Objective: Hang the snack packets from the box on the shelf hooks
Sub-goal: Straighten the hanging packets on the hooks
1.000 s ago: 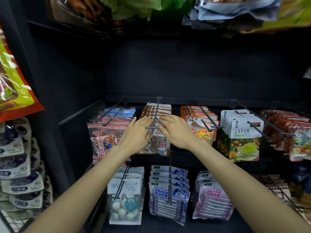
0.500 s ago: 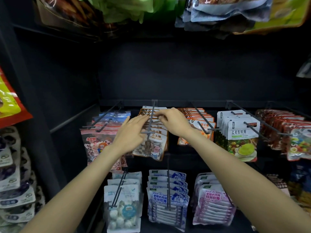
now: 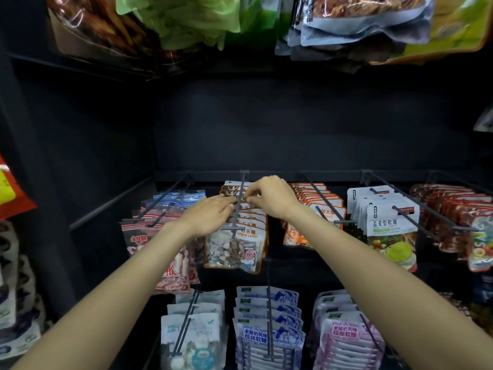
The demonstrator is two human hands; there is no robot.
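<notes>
Looking down through the head camera, I see both of my hands reaching into a dark shelf bay, meeting at the hook [image 3: 238, 206] that carries the row of stone candy packets [image 3: 234, 251]. My left hand [image 3: 210, 217] lies flat, fingers stretched out nearly straight, their tips against the tops of the packets just left of the hook's rod; it grasps nothing that I can make out. My right hand [image 3: 272, 197] is curled, thumb and fingertips pinching the top edge of a packet deep in that row, right beside the rod. The front packet hangs upright from the hook's tip, its window full of pebble-like sweets. Left of this row hang red-striped packets [image 3: 170, 260], right of it orange packets [image 3: 306, 231], then white packets with green print [image 3: 389, 231]. On the lower tier I see white-and-blue packets [image 3: 269, 332] and pink packets [image 3: 346, 340] on their own hooks. Larger bags [image 3: 186, 25] hang overhead.
</notes>
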